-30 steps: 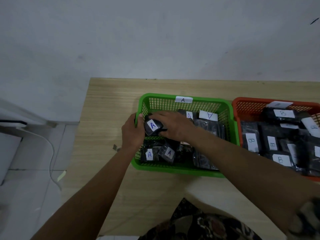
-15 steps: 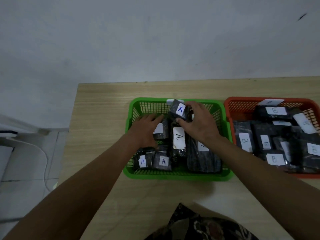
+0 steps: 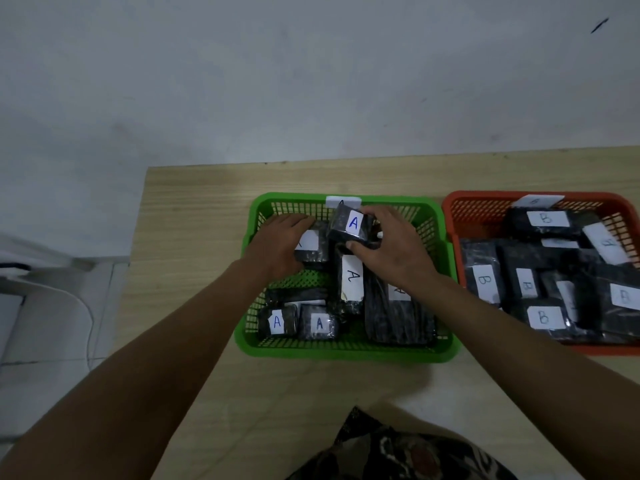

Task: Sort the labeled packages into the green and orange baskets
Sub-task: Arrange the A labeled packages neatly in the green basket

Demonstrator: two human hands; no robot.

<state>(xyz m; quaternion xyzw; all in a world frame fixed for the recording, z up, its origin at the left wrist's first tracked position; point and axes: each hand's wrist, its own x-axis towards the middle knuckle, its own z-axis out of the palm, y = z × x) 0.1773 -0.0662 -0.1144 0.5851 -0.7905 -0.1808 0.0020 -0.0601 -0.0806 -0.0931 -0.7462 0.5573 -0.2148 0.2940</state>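
The head camera looked down on a pale wooden bench [image 3: 194, 258] set against a grey wall [image 3: 311, 81]. A green basket [image 3: 346, 353] sat near the middle of the bench, and an orange basket [image 3: 485, 199] stood just beside it toward the right edge. The right hand [image 3: 391, 251] pinched a small black package marked A [image 3: 349, 225] between thumb and curled fingers, holding it tilted over the far part of the green basket. The left hand [image 3: 277, 244] lay inside the same basket near its far left corner, fingers fairly straight, resting on another black package [image 3: 313, 247] with a white label. More black A packages [image 3: 298, 322] lay along the basket's near side, and one long A package [image 3: 351, 282] lay in its centre. The orange basket was crowded with black packages labelled B [image 3: 543, 318]. Patterned clothing [image 3: 398, 452] showed at the near edge.
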